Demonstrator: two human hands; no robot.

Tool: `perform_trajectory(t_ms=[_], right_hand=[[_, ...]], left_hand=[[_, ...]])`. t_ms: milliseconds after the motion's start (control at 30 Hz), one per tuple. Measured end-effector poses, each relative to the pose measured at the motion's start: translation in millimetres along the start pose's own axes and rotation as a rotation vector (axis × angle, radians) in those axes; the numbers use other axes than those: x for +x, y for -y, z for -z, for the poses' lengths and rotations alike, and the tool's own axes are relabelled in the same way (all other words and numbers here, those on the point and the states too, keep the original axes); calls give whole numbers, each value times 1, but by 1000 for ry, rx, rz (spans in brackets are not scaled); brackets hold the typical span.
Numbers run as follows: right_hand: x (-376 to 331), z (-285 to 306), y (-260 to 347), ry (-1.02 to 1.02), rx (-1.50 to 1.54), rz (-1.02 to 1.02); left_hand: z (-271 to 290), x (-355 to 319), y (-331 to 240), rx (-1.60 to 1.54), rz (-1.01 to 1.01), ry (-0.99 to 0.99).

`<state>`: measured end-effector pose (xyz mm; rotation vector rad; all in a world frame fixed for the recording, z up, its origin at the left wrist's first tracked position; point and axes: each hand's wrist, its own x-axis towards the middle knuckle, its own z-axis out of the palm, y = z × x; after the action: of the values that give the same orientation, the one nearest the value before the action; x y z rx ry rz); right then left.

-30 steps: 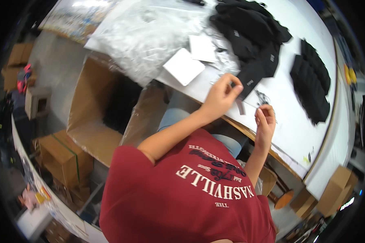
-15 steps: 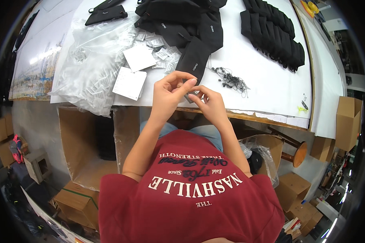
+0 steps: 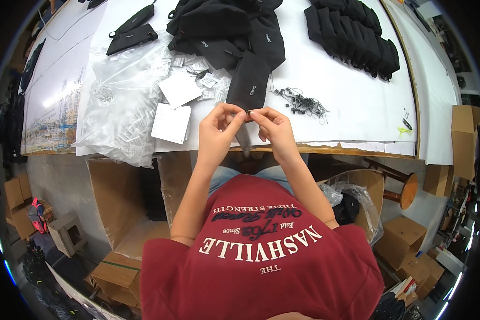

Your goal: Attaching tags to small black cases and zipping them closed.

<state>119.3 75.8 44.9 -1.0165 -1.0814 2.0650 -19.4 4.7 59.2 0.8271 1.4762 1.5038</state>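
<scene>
My left hand (image 3: 217, 128) and my right hand (image 3: 277, 130) meet at the table's front edge, thumbs and forefingers pinched together. Between the fingertips is a small black piece (image 3: 248, 114), too small to make out fully. A greyish, see-through strip (image 3: 243, 140) hangs below it between the hands. Just beyond my fingers lies a flat black pouch (image 3: 249, 82) with light lettering, its near end at my fingertips. Right of it is a tangle of black tag strings (image 3: 306, 102). On the left lie white cards (image 3: 170, 123) and a clear plastic bag (image 3: 120, 106) of small white packets.
More black pouches (image 3: 213, 24) are heaped at the back, and rows of them (image 3: 352, 40) stand at the far right. Thread snips (image 3: 407, 124) lie near the right edge of the white table (image 3: 352, 120). Open cardboard boxes (image 3: 120, 208) and a wooden stool (image 3: 408, 191) are below.
My hands have drawn level and now meet fingertip to fingertip; the left no longer reaches over the right. The greyish strip now hangs below them. The whole view has shifted slightly.
</scene>
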Motion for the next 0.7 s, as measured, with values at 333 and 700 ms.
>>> perform_trajectory(t_ms=[333, 700], right_hand=[[0, 1, -1, -43, 135, -42], [-2, -2, 1, -53, 179, -32]], left_hand=[[-9, 2, 1, 102, -47, -8], [-13, 2, 1, 11, -57, -48]])
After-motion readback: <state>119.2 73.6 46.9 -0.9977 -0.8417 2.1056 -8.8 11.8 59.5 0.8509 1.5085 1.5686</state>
